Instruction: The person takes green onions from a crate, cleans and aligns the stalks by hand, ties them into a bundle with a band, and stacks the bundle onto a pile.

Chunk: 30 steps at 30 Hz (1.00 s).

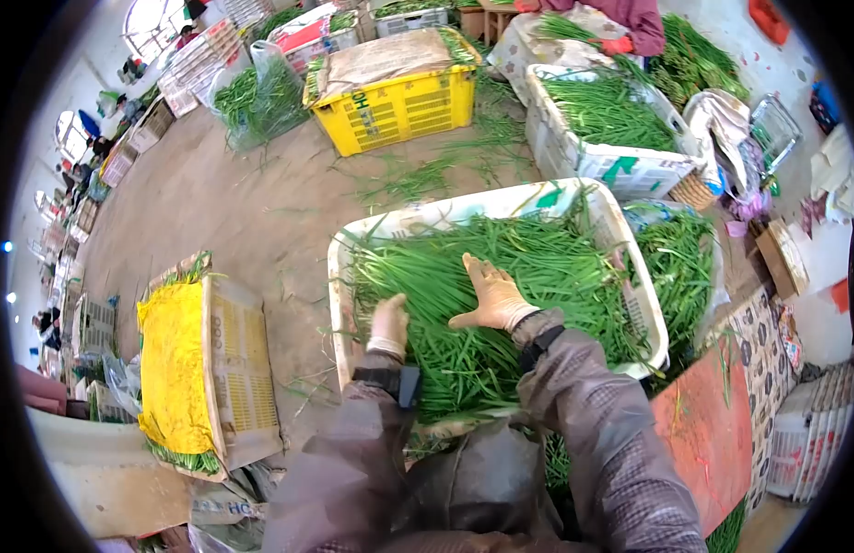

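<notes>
A large white crate [339,276] full of long green stalks [528,249] stands right in front of me. My right hand [491,295], in a pale glove, is over the middle of the stalks with its fingers spread and nothing held. Near the crate's left side is my left hand [389,324], also gloved, beside the stalks. Its fingers are bent and blurred, and whether they hold anything is hidden.
A yellow crate [399,111] and another white crate [611,166] of stalks stand ahead. To the left is a crate with a yellow cover [176,359]. A co-worker's red-gloved hand [617,45] is at the top. A red board [703,424] lies to the right.
</notes>
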Motion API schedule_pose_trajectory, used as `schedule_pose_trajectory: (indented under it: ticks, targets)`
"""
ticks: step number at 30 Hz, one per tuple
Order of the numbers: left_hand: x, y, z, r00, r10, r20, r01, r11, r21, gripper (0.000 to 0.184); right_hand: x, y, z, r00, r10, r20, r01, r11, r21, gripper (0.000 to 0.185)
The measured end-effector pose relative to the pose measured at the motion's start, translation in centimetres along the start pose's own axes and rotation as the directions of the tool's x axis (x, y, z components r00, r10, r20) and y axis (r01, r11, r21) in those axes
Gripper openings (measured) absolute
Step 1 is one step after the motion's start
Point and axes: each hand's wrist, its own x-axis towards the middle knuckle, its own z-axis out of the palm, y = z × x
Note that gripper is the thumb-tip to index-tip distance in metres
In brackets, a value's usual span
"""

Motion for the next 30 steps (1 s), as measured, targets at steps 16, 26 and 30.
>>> schedule_pose_trajectory:
  ticks: [16,26,30]
  targets:
    - [-10.1,6.1,11.5,0.943,0.317,0.104,-0.318,0.948,-0.004,0.058,5.1,4.8,6.6,0.972,0.22,-0.082,-0.084,0.651,0.754,0.066]
    - [-4.1,3.8,6.0,0.969,-0.196,-0.149,0.09,0.846,-0.525,0.069,2.5,5.0,7.6,0.977,0.035,-0.212,0.1,0.799,0.593,0.072]
    - [0.4,-1.3,3.5,0.894,0.229,0.385,0.063,0.786,-0.615,0.071,1.9,2.1,5.6,0.995,-0.044,0.089,0.046,0.999,-0.014,0.108]
